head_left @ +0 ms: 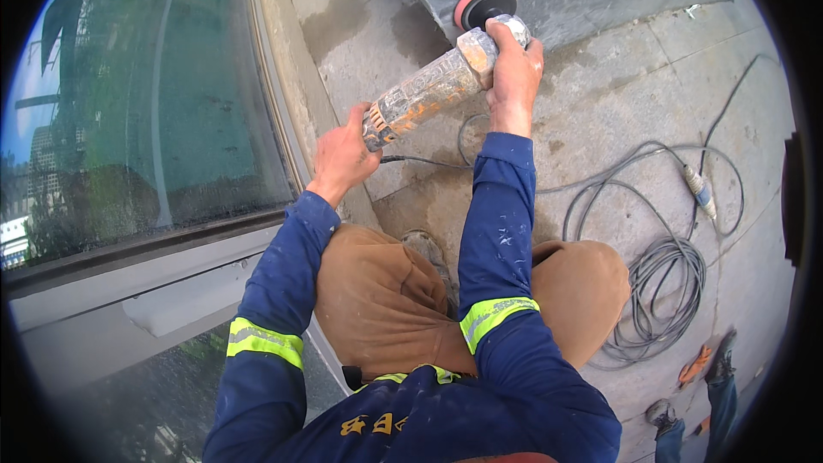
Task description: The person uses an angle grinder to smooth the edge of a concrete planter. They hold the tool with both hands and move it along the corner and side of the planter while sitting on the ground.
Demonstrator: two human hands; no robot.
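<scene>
Both hands hold a worn angle polisher [426,93], its long body smeared with pale dust and orange marks. My left hand [345,157] wraps round the rear end, where the cord comes out. Up at the head end, my right hand [516,75] is closed round the housing. A round backing pad with a pink-red rim [487,3] sits on the tool's head, facing a grey slab-faced block [591,2]. Whether the pad touches that surface I cannot tell. The tool slants from lower left to upper right.
A grey cable [677,270] lies coiled on the concrete floor at right, with a pale plug connector [700,192] beside it. A framed glass pane [197,103] stands close on my left. Another person's shoes [723,356] are at lower right, near an orange object [695,365].
</scene>
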